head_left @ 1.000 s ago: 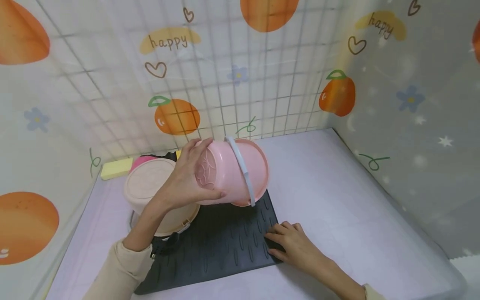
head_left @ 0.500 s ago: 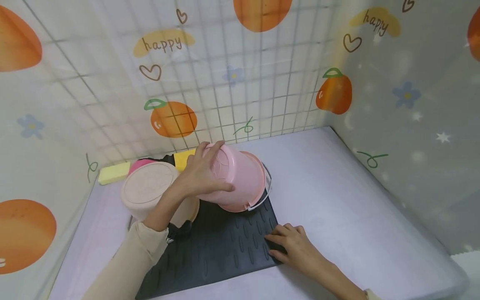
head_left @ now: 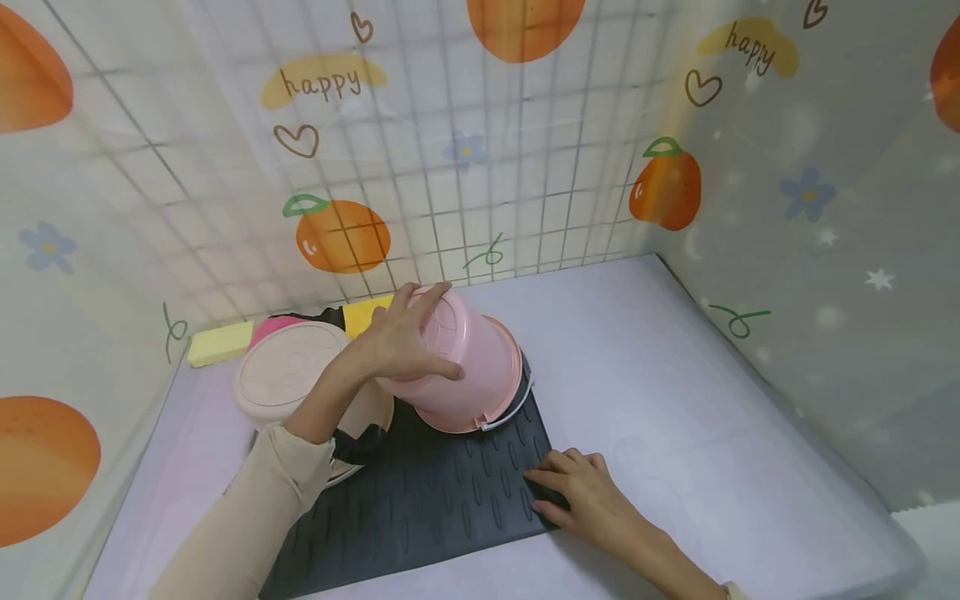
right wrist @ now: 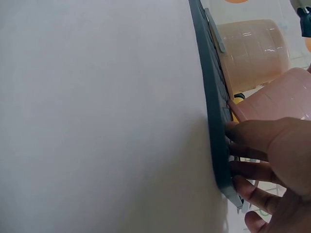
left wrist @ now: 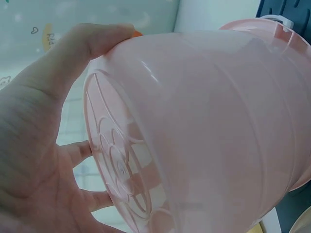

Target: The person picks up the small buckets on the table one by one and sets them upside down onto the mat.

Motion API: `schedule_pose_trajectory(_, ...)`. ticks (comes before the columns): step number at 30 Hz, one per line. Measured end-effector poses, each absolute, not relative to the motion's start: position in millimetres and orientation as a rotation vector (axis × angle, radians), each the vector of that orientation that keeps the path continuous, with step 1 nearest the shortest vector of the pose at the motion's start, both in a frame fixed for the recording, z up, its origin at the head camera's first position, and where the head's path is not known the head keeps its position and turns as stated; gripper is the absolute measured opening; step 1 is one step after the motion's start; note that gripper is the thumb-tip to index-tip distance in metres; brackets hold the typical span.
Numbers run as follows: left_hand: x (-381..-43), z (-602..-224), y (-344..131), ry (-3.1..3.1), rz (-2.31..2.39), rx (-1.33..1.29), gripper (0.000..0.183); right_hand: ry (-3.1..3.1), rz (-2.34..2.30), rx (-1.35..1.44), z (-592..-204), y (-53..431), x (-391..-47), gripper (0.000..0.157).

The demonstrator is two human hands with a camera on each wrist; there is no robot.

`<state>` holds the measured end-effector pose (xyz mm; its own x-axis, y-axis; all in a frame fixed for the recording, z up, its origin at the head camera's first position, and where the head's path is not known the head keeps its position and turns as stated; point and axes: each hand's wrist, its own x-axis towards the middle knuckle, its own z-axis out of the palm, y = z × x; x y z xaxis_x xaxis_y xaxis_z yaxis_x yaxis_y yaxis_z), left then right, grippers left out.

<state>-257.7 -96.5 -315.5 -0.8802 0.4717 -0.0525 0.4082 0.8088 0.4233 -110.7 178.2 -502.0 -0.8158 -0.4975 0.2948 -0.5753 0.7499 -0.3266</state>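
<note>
My left hand (head_left: 401, 346) grips the base of a pink bucket (head_left: 487, 375), thumb on the near side and fingers spread over the far side. The bucket is tipped upside down, leaning, with its mouth toward the dark ribbed mat (head_left: 435, 500) and its pale handle hanging at the rim. In the left wrist view the patterned bottom of the bucket (left wrist: 209, 121) faces the palm. My right hand (head_left: 596, 504) rests on the mat's right edge, its fingertips on the mat in the right wrist view.
A pale peach bucket (head_left: 288, 362) stands upside down on the mat's left part, partly behind my left forearm. Behind it are a yellow sponge-like block (head_left: 221, 344), a pink-and-black item and a yellow piece (head_left: 366, 315). A patterned curtain over a wire grid backs the table (head_left: 637, 375).
The pink bucket has tilted from nearly sideways to mouth-down and come lower onto the mat, its handle swinging toward the rim. My right hand has stayed at the mat's edge.
</note>
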Motion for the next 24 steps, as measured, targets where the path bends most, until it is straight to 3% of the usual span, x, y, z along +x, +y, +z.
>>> schedule_pose_trajectory(24,-268,-309,-86,2.755,0.422,0.611,0.118,-2.769,0.662,0.822,-509,178,-111,0.035)
